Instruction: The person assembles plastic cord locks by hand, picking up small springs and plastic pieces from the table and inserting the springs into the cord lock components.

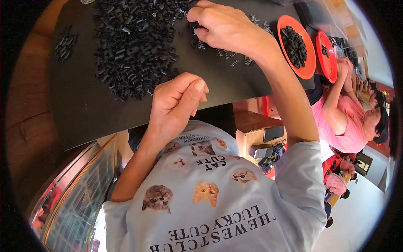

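My left hand [178, 98] is closed, held over the near edge of the black tabletop [226, 80] with the thumb across the curled fingers. What it holds, if anything, is hidden. My right hand [222, 27] reaches to the far middle of the table, its fingers curled down among small dark pieces and coil springs [225, 53]. Whatever lies between those fingertips cannot be made out. Left of both hands spreads a large heap of small black curved plastic pieces [130, 54]. More silvery springs lie scattered around the right hand.
A smaller group of dark pieces [66, 44] lies at the far left. To the right stand an orange-red plate [310, 52] full of black pieces and a red plate [331, 69] with a few. Beyond, a person in pink [346, 119] sits working. A wooden cabinet [252, 126] stands below the table edge.
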`<state>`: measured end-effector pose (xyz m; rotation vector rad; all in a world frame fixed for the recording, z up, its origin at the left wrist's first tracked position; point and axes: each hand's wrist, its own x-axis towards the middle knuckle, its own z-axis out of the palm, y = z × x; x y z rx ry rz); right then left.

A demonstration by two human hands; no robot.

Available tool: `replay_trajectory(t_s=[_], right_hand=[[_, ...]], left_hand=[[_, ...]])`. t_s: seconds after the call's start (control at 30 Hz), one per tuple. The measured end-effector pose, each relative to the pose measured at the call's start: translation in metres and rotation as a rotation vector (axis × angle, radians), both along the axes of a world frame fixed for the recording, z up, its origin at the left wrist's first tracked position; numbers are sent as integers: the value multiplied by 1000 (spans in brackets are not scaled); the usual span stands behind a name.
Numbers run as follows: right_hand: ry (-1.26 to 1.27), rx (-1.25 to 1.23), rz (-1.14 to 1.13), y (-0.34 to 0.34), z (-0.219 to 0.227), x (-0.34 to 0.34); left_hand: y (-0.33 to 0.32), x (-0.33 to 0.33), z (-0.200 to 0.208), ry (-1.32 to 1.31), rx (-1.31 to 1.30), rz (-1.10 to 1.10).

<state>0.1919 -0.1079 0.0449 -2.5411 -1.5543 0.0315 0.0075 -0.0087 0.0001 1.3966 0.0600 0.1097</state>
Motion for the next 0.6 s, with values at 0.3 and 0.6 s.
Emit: replay_trajectory(t_s=[0.3,0.6], right_hand=[[-177,46,107,-6,16,-13],[-2,67,101,2,-4,-2]], left_hand=[[-3,-1,1,5,-8,15],[-3,1,-1,0,-34,13]])
